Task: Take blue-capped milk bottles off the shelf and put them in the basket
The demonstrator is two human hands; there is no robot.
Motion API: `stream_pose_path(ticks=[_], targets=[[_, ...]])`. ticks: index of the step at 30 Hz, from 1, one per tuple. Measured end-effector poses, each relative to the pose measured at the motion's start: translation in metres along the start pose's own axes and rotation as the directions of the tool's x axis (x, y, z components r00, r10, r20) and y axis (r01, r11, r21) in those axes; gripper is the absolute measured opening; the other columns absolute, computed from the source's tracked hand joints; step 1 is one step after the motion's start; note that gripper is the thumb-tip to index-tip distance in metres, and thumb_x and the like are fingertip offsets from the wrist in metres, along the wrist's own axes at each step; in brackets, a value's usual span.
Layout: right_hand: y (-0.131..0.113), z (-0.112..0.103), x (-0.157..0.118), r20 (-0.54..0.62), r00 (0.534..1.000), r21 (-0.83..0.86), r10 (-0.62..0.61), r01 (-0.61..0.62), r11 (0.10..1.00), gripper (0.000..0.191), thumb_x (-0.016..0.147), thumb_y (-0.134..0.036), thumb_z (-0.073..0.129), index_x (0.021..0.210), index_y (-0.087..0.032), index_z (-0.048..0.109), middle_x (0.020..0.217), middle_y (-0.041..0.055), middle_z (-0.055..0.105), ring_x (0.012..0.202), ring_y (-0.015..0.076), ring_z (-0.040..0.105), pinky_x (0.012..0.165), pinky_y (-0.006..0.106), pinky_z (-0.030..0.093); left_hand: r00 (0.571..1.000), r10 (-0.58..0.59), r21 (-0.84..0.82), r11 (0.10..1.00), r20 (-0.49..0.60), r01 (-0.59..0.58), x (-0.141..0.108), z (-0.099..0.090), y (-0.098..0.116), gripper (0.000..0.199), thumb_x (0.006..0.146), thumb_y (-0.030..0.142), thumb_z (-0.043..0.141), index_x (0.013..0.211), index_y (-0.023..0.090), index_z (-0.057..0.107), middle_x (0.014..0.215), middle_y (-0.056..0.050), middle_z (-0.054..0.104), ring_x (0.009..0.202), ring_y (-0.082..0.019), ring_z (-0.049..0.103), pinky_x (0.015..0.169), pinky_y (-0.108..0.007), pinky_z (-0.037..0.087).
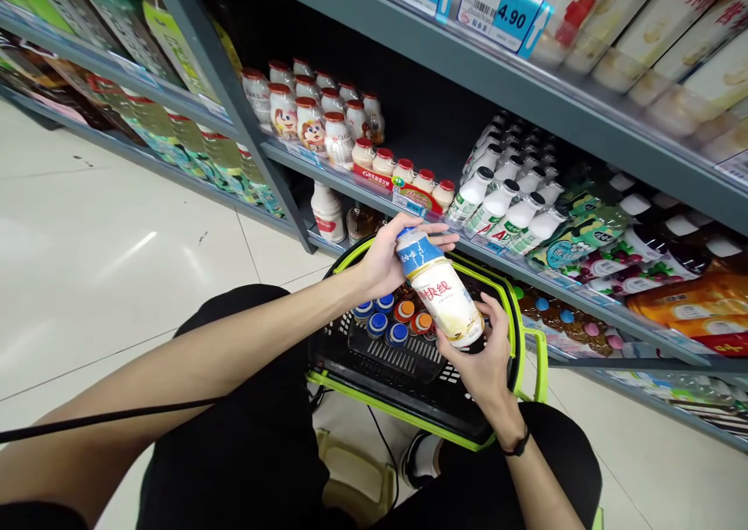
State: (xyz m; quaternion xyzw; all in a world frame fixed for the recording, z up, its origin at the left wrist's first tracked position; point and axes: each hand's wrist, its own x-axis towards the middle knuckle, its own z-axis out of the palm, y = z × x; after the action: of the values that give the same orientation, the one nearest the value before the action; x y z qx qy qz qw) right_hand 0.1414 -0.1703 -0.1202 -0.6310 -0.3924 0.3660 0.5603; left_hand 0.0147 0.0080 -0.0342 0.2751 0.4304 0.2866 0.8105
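A drink bottle (444, 296) with a blue-and-white wrapped label is held tilted over the basket. My left hand (386, 261) is closed around its blue cap end, with some fingers stretched out behind it. Its base rests in the grip of my right hand (485, 358), thumb on one side and fingers on the other. Beneath the bottle stands a black shopping basket (403, 401) with a lime-green rim. Several bottles with blue caps (377, 324) and orange caps (421, 321) stand inside it, partly covered by my hands.
Grey store shelves (374, 39) run along the far side. They hold red-capped bottles (312, 125), white black-capped bottles (494, 203) and pouches (590, 230). A lime-green handle (541, 366) juts from the basket's right. My knees flank the basket, and a stool (359, 468) is below.
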Motion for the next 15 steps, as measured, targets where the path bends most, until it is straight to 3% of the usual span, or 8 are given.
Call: stream_pose_path(ticks=[3,6,9,12,15], targets=[[0.000,-0.002,0.001,0.027,0.998,0.058,0.060,-0.062,0.996,0.084,0.070,-0.030,0.089,0.142,-0.025,0.046,0.118,0.0101,0.063,0.105,0.0275,0.063,0.086,0.040,0.056,0.999,-0.005,0.025,1.000,0.033,0.004,-0.002,0.001,0.003,0.047,0.087,0.043,0.057,0.114,0.009,0.074,0.124,-0.019,0.074,0.119,-0.031,0.068,0.109,-0.047,0.048],[-0.002,-0.003,0.003,0.113,0.984,0.217,0.137,-0.159,0.963,0.068,0.077,-0.034,0.084,0.136,-0.026,0.049,0.115,0.0089,0.065,0.100,0.0254,0.065,0.086,0.039,0.057,0.997,-0.020,0.034,0.999,0.074,0.018,-0.005,0.003,0.006,0.047,0.089,0.044,0.057,0.119,0.012,0.072,0.123,-0.016,0.075,0.118,-0.030,0.069,0.109,-0.046,0.047],[-0.005,-0.003,0.004,0.220,0.950,0.414,0.222,-0.297,0.860,0.054,0.084,-0.041,0.077,0.130,-0.027,0.053,0.108,0.0073,0.067,0.083,0.0228,0.067,0.068,0.035,0.059,0.995,-0.001,0.039,0.999,0.097,-0.003,-0.007,0.007,0.007,0.043,0.089,0.044,0.057,0.117,0.015,0.073,0.120,-0.014,0.076,0.119,-0.031,0.068,0.108,-0.048,0.047],[-0.005,0.002,0.002,0.339,0.895,0.522,0.289,-0.435,0.734,0.051,0.087,-0.050,0.071,0.130,-0.027,0.054,0.101,0.0059,0.068,0.067,0.0209,0.065,0.049,0.032,0.054,0.994,0.002,0.067,0.998,0.113,-0.010,-0.007,0.007,0.008,0.041,0.090,0.044,0.058,0.117,0.017,0.072,0.121,-0.013,0.076,0.120,-0.031,0.067,0.107,-0.048,0.048],[-0.005,0.007,0.001,0.429,0.849,0.610,0.308,-0.524,0.595,0.052,0.090,-0.055,0.064,0.132,-0.026,0.054,0.093,0.0053,0.069,0.064,0.0211,0.064,0.042,0.029,0.050,0.993,-0.005,0.094,0.996,0.119,-0.007,-0.007,0.005,0.007,0.041,0.090,0.043,0.058,0.119,0.018,0.071,0.123,-0.012,0.075,0.121,-0.031,0.067,0.107,-0.048,0.047]])
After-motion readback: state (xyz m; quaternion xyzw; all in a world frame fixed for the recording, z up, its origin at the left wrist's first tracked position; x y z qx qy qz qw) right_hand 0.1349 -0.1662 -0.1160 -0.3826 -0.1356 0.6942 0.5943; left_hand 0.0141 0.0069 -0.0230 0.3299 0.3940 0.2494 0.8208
